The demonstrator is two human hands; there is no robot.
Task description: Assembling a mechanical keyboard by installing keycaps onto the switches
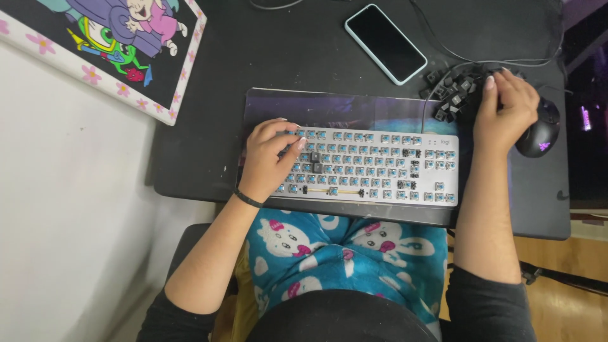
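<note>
A white keyboard [380,166] with most keycaps off and blue switches showing lies on a dark desk mat [354,107]. My left hand [269,158] rests on the keyboard's left end, fingers curled, thumb and forefinger pinched together near the switches; what it holds is too small to tell. A few dark keycaps [315,162] sit on the board. My right hand [505,107] reaches into a pile of loose black keycaps [453,95] beyond the keyboard's right end, fingertips down among them.
A phone [385,43] with a pale case lies face up at the back of the black desk [202,152]. A black mouse [539,132] sits right of the keycap pile. A cartoon canvas [107,44] leans at the left. Cables run along the back.
</note>
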